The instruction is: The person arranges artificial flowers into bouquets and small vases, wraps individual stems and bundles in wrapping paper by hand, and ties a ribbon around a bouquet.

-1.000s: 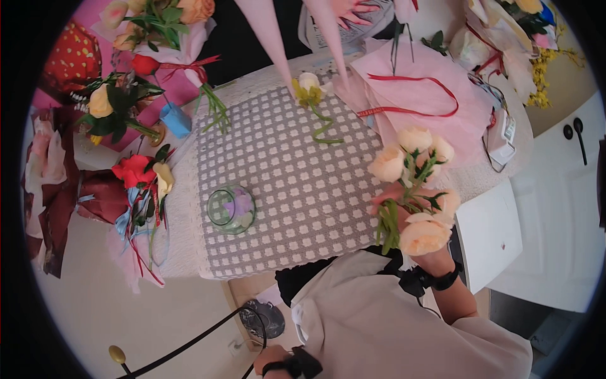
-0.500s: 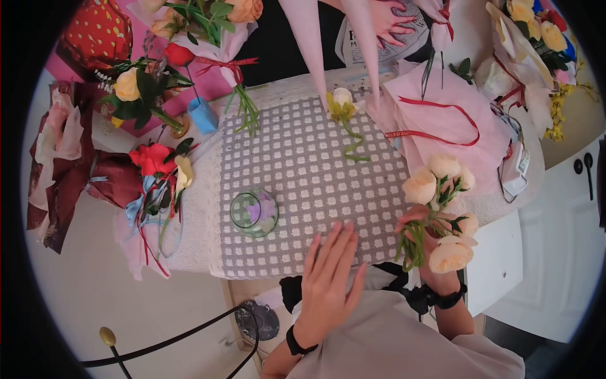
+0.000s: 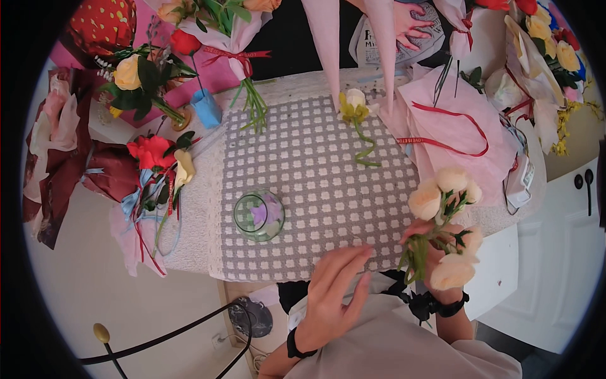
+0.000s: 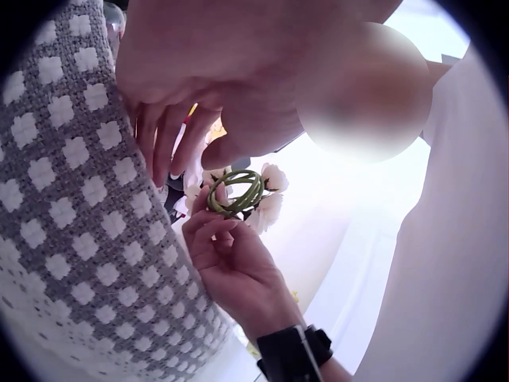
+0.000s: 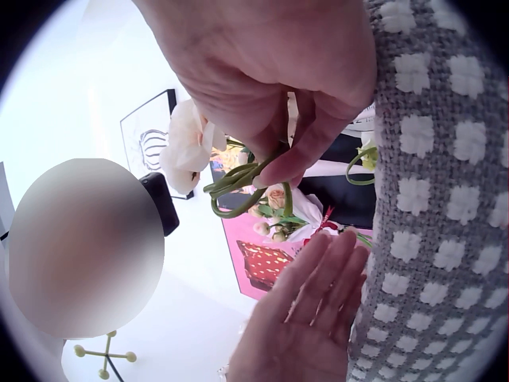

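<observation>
My right hand (image 3: 434, 258) grips a bunch of cream flowers (image 3: 454, 271) at the table's front right. Its fingers pinch the green stems (image 5: 238, 189), which are bent round into loops. My left hand (image 3: 331, 300) lies palm down at the front edge, fingers loosely extended, holding nothing. In the right wrist view that left hand appears below the flowers with its palm showing. A round glass bowl (image 3: 259, 216) with purple and pale pieces inside stands to the left on the checked cloth (image 3: 322, 189). Farther back lies a single white flower (image 3: 356, 98) with yellow-green leaves and a curled stem.
Pink wrapping sheets (image 3: 461, 139) with a red ribbon (image 3: 483, 136) cover the right side. Wrapped bouquets stand at the back, and red and yellow flowers (image 3: 151, 155) lie on the left. Pink paper cones (image 3: 325, 50) hang over the far edge, near another person's hand (image 3: 413, 28).
My left hand has come up from the bottom of the head view to the table's front edge, its fingers now less spread. My right hand still grips the flowers. The head view has shifted.
</observation>
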`<state>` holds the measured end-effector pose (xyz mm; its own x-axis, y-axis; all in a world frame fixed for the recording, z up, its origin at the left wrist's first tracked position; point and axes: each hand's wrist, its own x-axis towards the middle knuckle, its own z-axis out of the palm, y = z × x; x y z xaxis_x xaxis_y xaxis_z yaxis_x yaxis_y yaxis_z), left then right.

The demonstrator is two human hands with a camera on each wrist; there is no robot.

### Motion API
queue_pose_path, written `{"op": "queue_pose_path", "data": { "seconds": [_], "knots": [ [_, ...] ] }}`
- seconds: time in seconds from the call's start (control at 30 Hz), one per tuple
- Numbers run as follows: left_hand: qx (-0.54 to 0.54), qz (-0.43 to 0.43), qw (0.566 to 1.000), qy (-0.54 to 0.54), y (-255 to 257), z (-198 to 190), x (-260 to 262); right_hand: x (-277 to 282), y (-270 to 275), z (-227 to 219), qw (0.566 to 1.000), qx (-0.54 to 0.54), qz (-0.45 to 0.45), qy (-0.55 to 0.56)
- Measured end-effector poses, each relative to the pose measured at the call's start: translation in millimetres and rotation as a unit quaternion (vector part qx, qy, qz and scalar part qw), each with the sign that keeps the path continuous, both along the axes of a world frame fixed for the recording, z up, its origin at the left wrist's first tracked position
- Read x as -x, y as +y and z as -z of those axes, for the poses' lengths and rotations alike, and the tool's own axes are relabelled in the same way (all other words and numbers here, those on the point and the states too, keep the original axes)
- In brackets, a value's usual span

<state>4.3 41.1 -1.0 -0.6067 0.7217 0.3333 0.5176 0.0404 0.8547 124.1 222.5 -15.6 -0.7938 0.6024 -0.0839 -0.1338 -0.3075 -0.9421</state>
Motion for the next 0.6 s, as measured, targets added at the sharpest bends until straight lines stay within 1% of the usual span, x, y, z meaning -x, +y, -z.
{"op": "queue_pose_path", "data": {
  "seconds": [0.03, 0.07, 0.1, 0.13, 0.17, 0.2, 0.23, 0.27, 0.3, 0.33, 0.37, 0.4, 0.43, 0.47, 0.5, 0.53, 0.57, 0.6],
  "knots": [
    [-0.001, 0.001, 1.000, -0.002, -0.9, -2.2, 0.2, 0.3, -2.0, -3.8, 0.999, 0.030, -0.012, 0.020],
    [-0.015, 0.041, 0.997, -0.071, -2.2, -5.2, -0.3, 1.1, -6.0, -9.0, 0.999, 0.030, -0.011, 0.018],
    [-0.028, 0.079, 0.987, -0.140, -3.9, -7.1, -1.0, 1.7, -12.0, -14.9, 1.000, -0.020, -0.003, 0.015],
    [-0.029, 0.079, 0.986, -0.142, -4.9, -7.5, -1.5, 1.6, -16.4, -17.5, 0.997, -0.071, 0.005, 0.013],
    [-0.046, 0.120, 0.968, -0.215, -5.6, -7.7, -2.0, -12.8, -7.5, -9.5, 0.975, -0.181, -0.023, -0.124],
    [-0.064, 0.161, 0.943, -0.286, -6.1, -7.9, -1.7, -11.8, -10.8, -9.0, 0.969, -0.219, -0.017, -0.112],
    [-0.066, 0.160, 0.942, -0.286, -8.6, -8.3, 0.6, -9.8, -14.7, -8.8, 0.961, -0.257, -0.012, -0.100],
    [-0.043, 0.189, 0.941, -0.276, -12.8, -8.5, 4.1, -8.6, -18.7, -2.5, 0.969, -0.241, 0.012, -0.047],
    [-0.020, 0.217, 0.939, -0.266, -15.5, -8.4, 6.1, -10.1, -23.2, 2.8, 0.977, -0.174, 0.019, -0.120],
    [-0.021, 0.217, 0.939, -0.267, -17.8, -4.2, 5.3, -12.9, -20.6, -1.5, 0.954, -0.269, -0.010, -0.130],
    [-0.032, 0.217, 0.933, -0.284, -22.2, 3.7, 2.6, -16.5, -18.7, -6.7, 0.922, -0.360, -0.039, -0.138],
    [-0.044, 0.217, 0.928, -0.300, -26.1, 9.3, 0.2, -11.8, -21.7, -11.4, 0.922, -0.360, -0.042, -0.138],
    [-0.045, 0.214, 0.928, -0.301, -29.5, 11.5, -1.3, -0.3, -27.2, -18.2, 0.964, -0.256, -0.037, -0.067],
    [-0.027, 0.213, 0.926, -0.310, -33.0, 13.1, -3.0, 7.1, -30.8, -21.5, 0.989, -0.145, -0.031, 0.005],
    [-0.009, 0.211, 0.924, -0.318, -35.3, 14.6, -3.7, 9.5, -31.4, -20.9, 0.989, -0.145, -0.034, 0.005],
    [-0.010, 0.209, 0.924, -0.319, -36.6, 17.1, -3.4, 11.5, -31.8, -19.8, 0.983, -0.179, -0.046, -0.003],
    [0.005, 0.221, 0.910, -0.351, -37.8, 19.9, -3.0, 13.8, -32.3, -19.5, 0.976, -0.212, -0.057, -0.012],
    [0.019, 0.233, 0.894, -0.382, -38.9, 21.3, -2.9, 21.4, -33.6, -32.3, 0.954, -0.295, -0.050, -0.003]
  ]
}}
